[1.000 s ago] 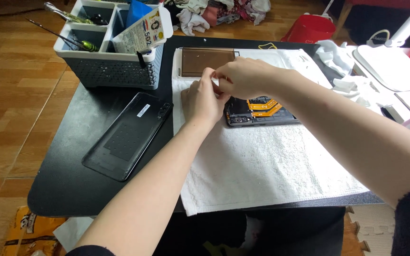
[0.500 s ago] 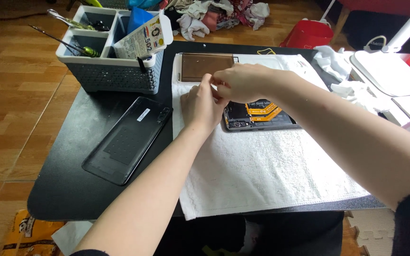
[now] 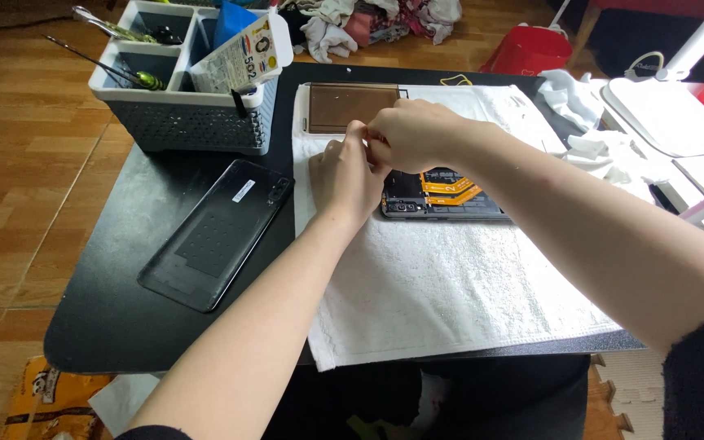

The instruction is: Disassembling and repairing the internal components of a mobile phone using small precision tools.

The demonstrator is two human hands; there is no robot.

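Opened phone (image 3: 442,195) lies on the white towel (image 3: 450,285) — cushioned, I judge; my left hand (image 3: 344,175) and right hand (image 3: 409,134) pinch together just above it — what, I cannot tell.

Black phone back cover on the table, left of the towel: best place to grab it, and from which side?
Take the back cover by its two long edges near mid-length, coming from above. It lies flat on the black table, angled, clear of the white towel and the grey organizer basket. Thin and flat, it probably needs one edge lifted first. Both hands are busy over the opened phone.
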